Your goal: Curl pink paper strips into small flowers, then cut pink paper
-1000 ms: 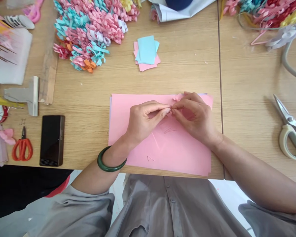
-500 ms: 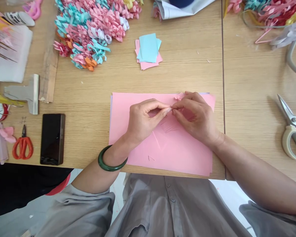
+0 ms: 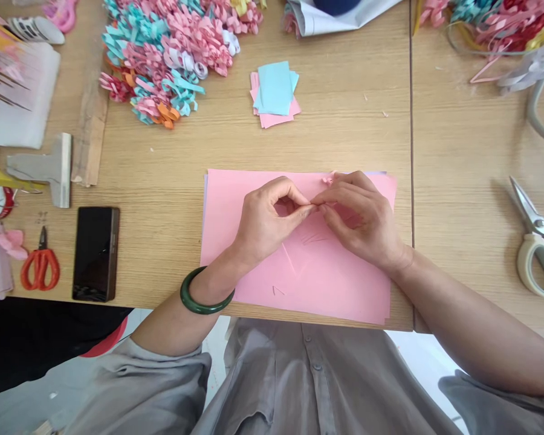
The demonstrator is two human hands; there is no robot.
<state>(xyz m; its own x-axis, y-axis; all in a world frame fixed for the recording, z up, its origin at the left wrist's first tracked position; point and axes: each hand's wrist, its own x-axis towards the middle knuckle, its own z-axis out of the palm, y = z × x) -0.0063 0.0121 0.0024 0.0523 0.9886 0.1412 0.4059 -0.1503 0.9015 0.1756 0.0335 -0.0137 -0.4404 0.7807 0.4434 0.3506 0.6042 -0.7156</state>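
Over a pink paper sheet [image 3: 335,284], my left hand [image 3: 269,220], with a green bangle [image 3: 193,299] on its wrist, pinches thumb and forefinger together. My right hand [image 3: 362,217] meets it fingertip to fingertip, also pinching. Whatever is between the fingertips is too small to make out. A small pink curled paper piece [image 3: 329,179] shows beside the right fingers, near the sheet's top edge. Thin pink strips [image 3: 289,257] lie on the sheet below the hands.
Curled paper pieces [image 3: 181,48] are heaped at the back left, beside stacked blue and pink squares [image 3: 274,87]. A phone [image 3: 96,254], red scissors [image 3: 40,269] and a metal clip [image 3: 61,169] lie left. Larger scissors [image 3: 541,241] lie right. Someone's dark clothing [image 3: 40,338] shows lower left.
My left thumb and forefinger have bowed into a rounder pinch. The right fingers have shifted slightly, and the joined fingertips sit a little lower.
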